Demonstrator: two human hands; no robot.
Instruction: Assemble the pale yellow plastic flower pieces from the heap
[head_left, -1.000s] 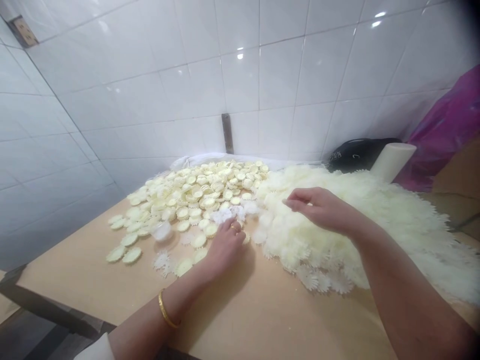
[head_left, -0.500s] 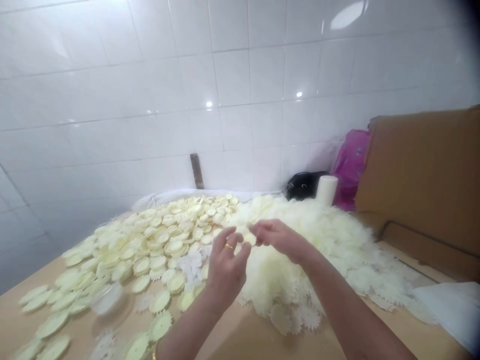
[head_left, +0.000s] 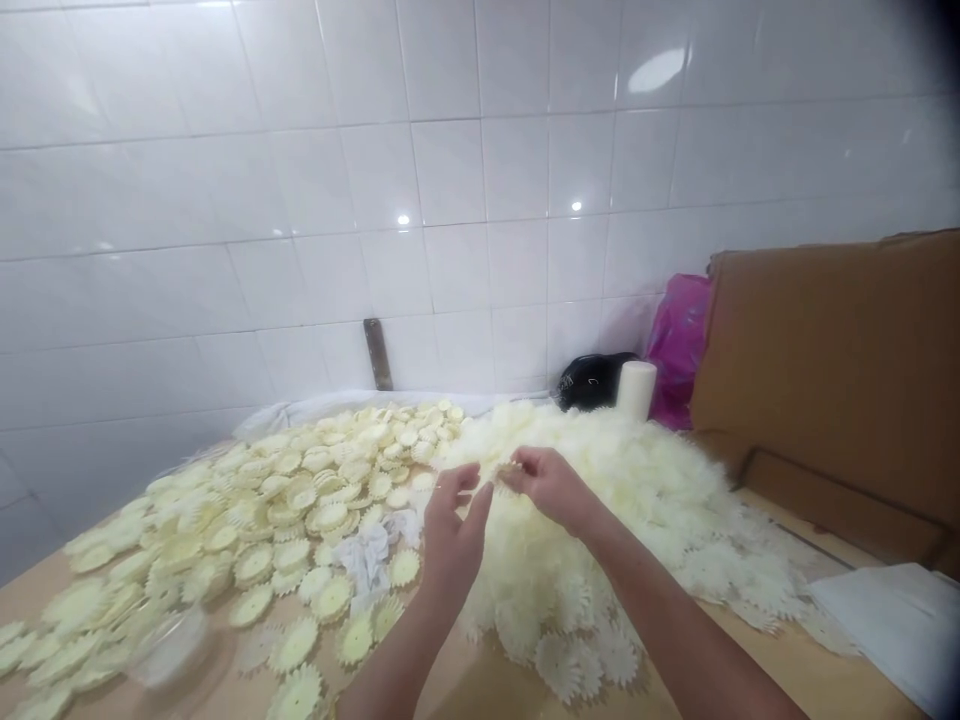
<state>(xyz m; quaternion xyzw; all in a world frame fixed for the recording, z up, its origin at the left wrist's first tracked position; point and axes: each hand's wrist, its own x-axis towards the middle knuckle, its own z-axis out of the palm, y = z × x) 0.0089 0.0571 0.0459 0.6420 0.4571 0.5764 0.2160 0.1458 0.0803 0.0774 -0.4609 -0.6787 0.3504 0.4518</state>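
My left hand (head_left: 452, 525) and my right hand (head_left: 546, 484) are raised close together above the table, over the near edge of a big heap of pale toothed plastic discs (head_left: 645, 520). The right hand's fingers are pinched on a small pale disc (head_left: 510, 468). The left hand's fingers are slightly apart, the fingertips reaching toward that disc; whether they touch it is not clear. To the left lies a spread of yellowish toothed discs (head_left: 285, 520) on the brown table (head_left: 757, 660).
White tiled walls stand behind the table. At the back sit a black object (head_left: 592, 380), a white cylinder (head_left: 636, 390) and a pink bag (head_left: 679, 345). A brown cardboard box (head_left: 832, 380) stands at the right, white paper (head_left: 892, 615) near the right edge, a blurry clear cup (head_left: 169, 650) at the lower left.
Both hands lifted from the table and heap and came together. The right hand picked up a disc. The view swung to the right and up.
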